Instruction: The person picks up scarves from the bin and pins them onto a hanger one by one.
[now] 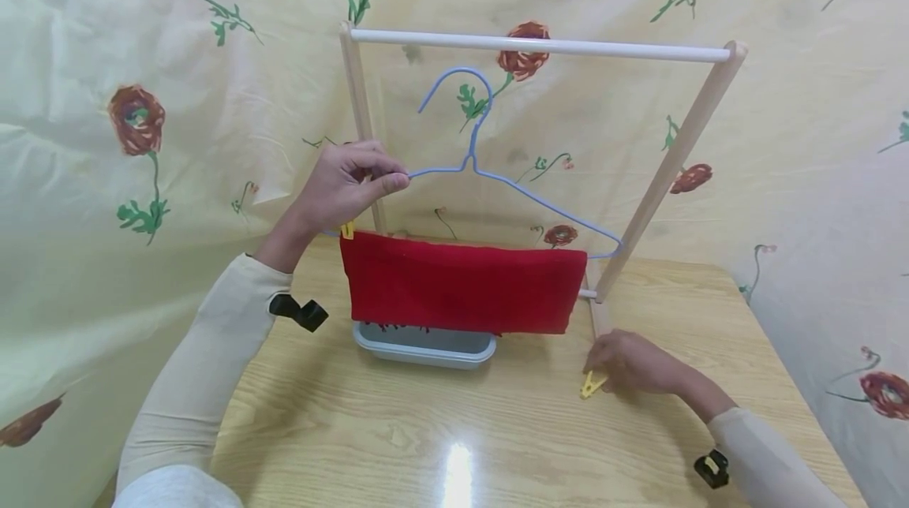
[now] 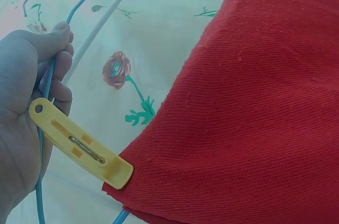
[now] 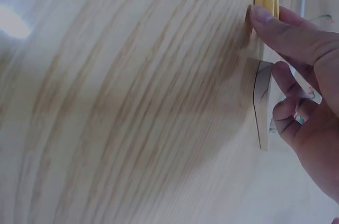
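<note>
My left hand (image 1: 353,182) grips a blue wire hanger (image 1: 525,191) by its left shoulder and holds it up above the table. A folded red cloth (image 1: 461,279) hangs over the hanger's lower bar. At the cloth's left corner sits a yellow clothespin (image 2: 82,143), close beside the left palm in the left wrist view. Low on the right, my right hand (image 1: 634,363) pinches a second yellow clothespin (image 1: 591,385) between thumb and finger, just over the tabletop. Its other fingers are loosely bent in the right wrist view.
A wooden rack with a white top rod (image 1: 540,44) stands behind the hanger. Partly behind the cloth, a grey-blue tray (image 1: 426,358) rests on the wood-grain table (image 1: 369,445). A flowered curtain (image 1: 234,42) hangs at the back and left.
</note>
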The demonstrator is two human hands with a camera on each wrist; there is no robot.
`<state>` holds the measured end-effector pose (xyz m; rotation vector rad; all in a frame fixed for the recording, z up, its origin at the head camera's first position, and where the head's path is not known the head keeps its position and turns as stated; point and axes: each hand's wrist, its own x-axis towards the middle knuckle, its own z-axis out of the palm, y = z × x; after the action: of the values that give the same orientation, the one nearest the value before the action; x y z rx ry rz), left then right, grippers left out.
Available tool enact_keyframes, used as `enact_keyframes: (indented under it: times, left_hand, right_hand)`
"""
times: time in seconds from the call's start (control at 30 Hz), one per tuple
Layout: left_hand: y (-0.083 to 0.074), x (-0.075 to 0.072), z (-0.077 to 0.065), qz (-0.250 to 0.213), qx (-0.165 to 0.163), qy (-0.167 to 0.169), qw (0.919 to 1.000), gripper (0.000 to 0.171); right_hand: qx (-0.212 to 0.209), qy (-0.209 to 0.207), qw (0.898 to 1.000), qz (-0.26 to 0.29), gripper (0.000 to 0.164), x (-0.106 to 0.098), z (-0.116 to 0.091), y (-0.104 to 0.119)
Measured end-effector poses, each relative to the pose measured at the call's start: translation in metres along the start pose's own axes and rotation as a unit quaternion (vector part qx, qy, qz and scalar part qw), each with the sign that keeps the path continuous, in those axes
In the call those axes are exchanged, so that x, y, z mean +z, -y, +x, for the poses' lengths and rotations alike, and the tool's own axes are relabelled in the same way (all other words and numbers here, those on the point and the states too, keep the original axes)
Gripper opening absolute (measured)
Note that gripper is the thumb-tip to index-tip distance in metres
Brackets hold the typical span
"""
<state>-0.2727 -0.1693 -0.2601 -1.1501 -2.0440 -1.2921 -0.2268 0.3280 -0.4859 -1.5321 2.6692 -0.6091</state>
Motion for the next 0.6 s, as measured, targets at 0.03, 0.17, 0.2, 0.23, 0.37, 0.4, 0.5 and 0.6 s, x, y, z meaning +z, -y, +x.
enact_keyframes:
  times: [0.03,0.17,0.2,0.23,0.37,0.4,0.5,0.6]
  left_hand:
    - [0.0,0.0,0.0,0.001,0.001,0.0,1.0,0.012]
    - [0.0,-0.001,-0.001,0.0,0.002,0.0,1.0,0.012]
    - [0.0,-0.001,-0.001,0.0,0.002,-0.001,1.0,0.012]
    - [0.0,-0.001,-0.001,0.0,0.002,-0.001,1.0,0.012]
    - [-0.001,-0.002,-0.001,-0.001,0.003,-0.001,1.0,0.012]
    - [-0.001,-0.002,-0.001,-0.001,0.003,-0.002,1.0,0.012]
    - [-0.001,-0.002,0.0,0.0,0.004,-0.002,1.0,0.012]
    - [-0.001,-0.002,-0.001,0.002,0.004,-0.002,1.0,0.012]
  right_hand:
    - [0.003,-0.003,1.0,0.006,0.038,-0.001,-0.001,0.0]
    - [0.048,-0.007,0.998,0.043,0.031,-0.006,-0.005,0.003]
    - [0.069,-0.005,0.996,0.054,0.03,-0.007,-0.006,0.004]
    - [0.092,-0.001,0.994,0.066,0.028,-0.009,-0.007,0.005]
    - [0.156,-0.011,0.984,0.085,0.03,-0.014,-0.01,0.011]
    - [0.165,-0.017,0.983,0.085,0.031,-0.015,-0.011,0.012]
    - [0.174,-0.041,0.981,0.077,0.031,-0.02,-0.011,0.017]
    - [0.177,-0.061,0.98,0.066,0.029,-0.025,-0.011,0.023]
